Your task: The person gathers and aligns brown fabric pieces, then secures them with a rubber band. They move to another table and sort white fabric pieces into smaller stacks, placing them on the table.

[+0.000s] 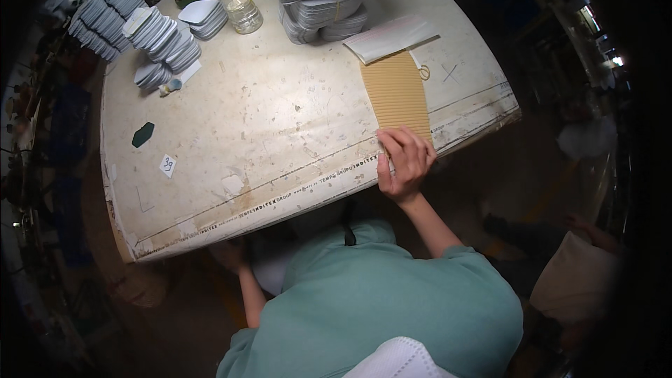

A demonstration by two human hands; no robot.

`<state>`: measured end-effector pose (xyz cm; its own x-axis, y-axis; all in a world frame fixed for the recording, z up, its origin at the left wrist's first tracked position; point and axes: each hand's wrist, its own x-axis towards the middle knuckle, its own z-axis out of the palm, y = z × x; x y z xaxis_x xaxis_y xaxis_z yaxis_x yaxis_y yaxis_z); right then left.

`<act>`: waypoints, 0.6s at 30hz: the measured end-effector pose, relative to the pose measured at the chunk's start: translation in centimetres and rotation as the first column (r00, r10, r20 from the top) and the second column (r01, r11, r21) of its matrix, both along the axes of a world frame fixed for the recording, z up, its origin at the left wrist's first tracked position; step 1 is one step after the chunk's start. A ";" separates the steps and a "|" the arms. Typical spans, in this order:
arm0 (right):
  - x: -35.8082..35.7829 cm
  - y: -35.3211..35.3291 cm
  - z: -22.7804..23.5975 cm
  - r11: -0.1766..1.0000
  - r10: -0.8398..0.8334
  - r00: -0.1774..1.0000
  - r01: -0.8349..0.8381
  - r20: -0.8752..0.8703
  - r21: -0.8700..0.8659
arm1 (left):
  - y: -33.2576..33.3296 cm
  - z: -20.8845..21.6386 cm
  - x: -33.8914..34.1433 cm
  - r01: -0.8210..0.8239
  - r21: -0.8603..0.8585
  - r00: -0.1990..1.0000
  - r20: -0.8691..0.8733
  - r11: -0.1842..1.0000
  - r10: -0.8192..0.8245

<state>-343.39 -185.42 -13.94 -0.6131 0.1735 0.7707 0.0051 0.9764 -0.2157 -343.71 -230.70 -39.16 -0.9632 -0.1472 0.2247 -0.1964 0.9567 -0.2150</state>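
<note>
A tan ribbed sheet [395, 94] lies at the right side of the white table, its far end under a folded white paper [392, 38]. My right hand [406, 161] is on its near end at the table's front edge, fingers curled over it and the thumb at its left side. Beside the sheet's right edge sits a small tan rubber band [424, 73]. Below the front edge, in shadow, hangs my left hand [229, 253]; its fingers are too dim to make out, and anything in it is hidden.
Tall banded stacks of grey pads [325, 3] stand at the back. A yellow-capped clear bottle [241, 7] is left of them, with more pad stacks [164, 38] farther left. A dark green piece [143, 134] and a small white card [166, 165] lie at the left.
</note>
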 end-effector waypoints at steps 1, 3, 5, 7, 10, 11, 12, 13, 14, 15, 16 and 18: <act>-0.1 0.0 -0.1 1.000 0.016 1.000 -0.017 0.022 0.020 | 0.1 0.4 -0.2 0.046 0.011 0.995 -0.094 0.999 -0.045; -0.3 -0.3 -0.1 0.998 0.030 0.999 -0.031 0.015 0.048 | 0.0 0.8 -0.7 0.008 0.050 0.998 -0.059 0.999 -0.005; -0.4 -0.5 -0.1 0.999 0.018 0.999 -0.017 -0.026 0.044 | -0.3 0.6 -1.5 0.025 0.141 0.995 -0.103 0.990 -0.010; -0.5 -0.6 -0.1 0.998 0.027 0.999 -0.025 -0.043 0.065 | -1.0 0.0 -2.2 0.047 0.064 0.992 -0.123 0.997 -0.039; -0.6 -0.6 -0.2 0.998 0.021 0.998 -0.017 -0.061 0.064 | -2.2 -1.0 -3.2 0.100 -0.248 0.970 -0.193 0.963 -0.150; -0.6 -0.6 -0.2 0.997 0.019 0.998 -0.015 -0.057 0.070 | -2.4 -1.3 -3.3 0.090 -0.274 0.975 -0.173 0.957 -0.142; -0.7 -0.6 -0.2 0.998 0.011 0.998 -0.007 -0.064 0.065 | -2.6 -1.4 -3.3 0.076 -0.295 0.980 -0.154 0.953 -0.126; -0.7 -0.7 -0.2 0.998 0.005 0.998 -0.001 -0.062 0.066 | -2.9 -1.4 -3.3 0.067 -0.294 0.991 -0.095 0.954 -0.099; -0.7 -0.8 -0.1 0.998 0.005 0.997 0.000 -0.073 0.070 | -3.0 -1.2 -3.3 0.044 -0.304 0.998 -0.028 0.952 -0.055; -0.7 -0.9 0.0 0.999 0.000 0.998 0.003 -0.062 0.048 | -3.2 -0.8 -3.4 0.028 -0.324 0.999 0.043 0.945 -0.015; -0.6 -1.1 0.2 0.999 -0.006 0.998 0.008 -0.056 0.036 | -3.0 -0.3 -3.5 0.027 -0.341 0.995 0.102 0.940 0.008; -0.5 -1.3 0.7 0.998 -0.037 0.999 0.037 -0.013 0.050 | -2.4 1.2 -4.3 0.115 -0.282 0.993 0.018 0.953 -0.115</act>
